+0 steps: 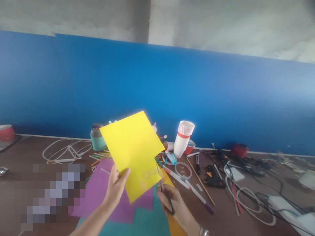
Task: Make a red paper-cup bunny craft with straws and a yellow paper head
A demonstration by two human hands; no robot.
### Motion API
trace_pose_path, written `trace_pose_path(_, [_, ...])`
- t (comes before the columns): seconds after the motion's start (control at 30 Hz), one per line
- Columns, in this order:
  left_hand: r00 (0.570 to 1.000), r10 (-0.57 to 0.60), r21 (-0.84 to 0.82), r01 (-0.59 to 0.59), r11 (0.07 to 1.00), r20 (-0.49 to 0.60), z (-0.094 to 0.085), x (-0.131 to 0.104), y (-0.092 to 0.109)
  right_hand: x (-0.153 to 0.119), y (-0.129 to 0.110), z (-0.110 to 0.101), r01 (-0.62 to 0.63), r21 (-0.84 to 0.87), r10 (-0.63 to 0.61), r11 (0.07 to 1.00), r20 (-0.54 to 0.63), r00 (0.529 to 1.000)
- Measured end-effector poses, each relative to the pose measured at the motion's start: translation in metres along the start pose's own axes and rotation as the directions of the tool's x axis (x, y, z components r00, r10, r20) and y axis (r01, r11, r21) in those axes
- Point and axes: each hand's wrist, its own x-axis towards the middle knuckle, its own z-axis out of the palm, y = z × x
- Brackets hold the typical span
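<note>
My left hand (117,183) grips a yellow sheet of paper (130,144) by its lower left edge, thumb on the front. Small drawn circles show near the sheet's lower right, and a notch is cut out of its right side. In my right hand (176,200) is a pair of scissors (167,198) with black handles, fingers closed around them. Their blades meet the paper's right edge beside the circles. Beneath the raised sheet lie purple paper (98,186), teal paper (147,223) and orange paper (176,224).
Behind stand stacked white paper cups (183,137) and a teal and grey bottle (97,139). To the right lie a wooden stick (201,182), a black marker (198,164), a black glue gun (214,180) and tangled cables (253,196). A blue partition (157,88) borders the table.
</note>
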Motion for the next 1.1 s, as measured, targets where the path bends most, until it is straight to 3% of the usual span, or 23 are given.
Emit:
trace_pose_path(0.5, [1.0, -0.016, -0.013, 0.017, 1.0, 0.012, 0.002, -0.004, -0.001, 0.001, 0.004, 0.004, -0.023, 0.028, 0.025, 0.999, -0.057, 0.998])
trace_pose_path(1.1, [0.999, -0.037, 0.012, 0.037, 0.999, 0.012, 0.008, -0.006, 0.004, 0.004, 0.011, 0.003, 0.028, 0.003, -0.027, 1.0, -0.085, 0.996])
